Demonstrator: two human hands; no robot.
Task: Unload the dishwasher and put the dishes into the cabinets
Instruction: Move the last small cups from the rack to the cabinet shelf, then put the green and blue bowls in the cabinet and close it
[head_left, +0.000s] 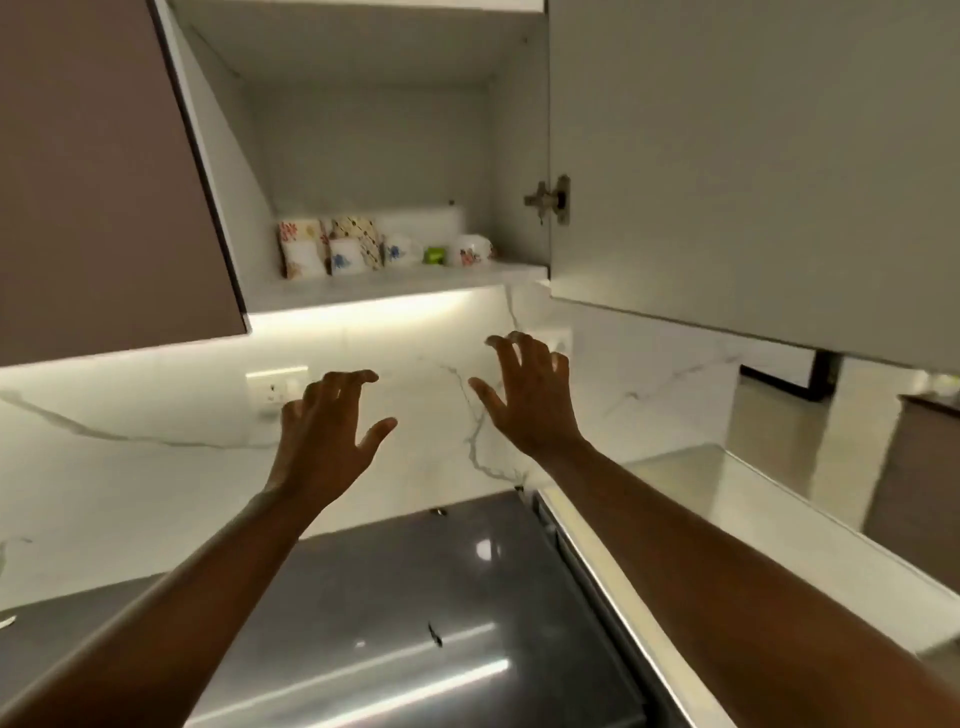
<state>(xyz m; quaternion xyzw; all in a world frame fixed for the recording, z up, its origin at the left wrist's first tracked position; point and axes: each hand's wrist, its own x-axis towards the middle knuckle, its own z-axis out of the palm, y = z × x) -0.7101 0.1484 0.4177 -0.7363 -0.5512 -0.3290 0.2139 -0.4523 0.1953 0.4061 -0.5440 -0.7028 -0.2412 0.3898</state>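
Patterned cups (384, 249) sit grouped on the open cabinet's bottom shelf (395, 291), while left hand (324, 431) and right hand (530, 400) hover below, fingers spread, holding nothing, apparently between loads.

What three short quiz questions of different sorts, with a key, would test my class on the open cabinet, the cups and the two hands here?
1. True or false: the left hand holds a cup.
2. Where do the patterned cups stand? A) on the cabinet shelf; B) on the dark countertop; C) in the right hand.
3. Fill in: both cabinet doors are ____.

Key: 1 false, both hands are empty with fingers spread, below the shelf. 2 A. 3 open.
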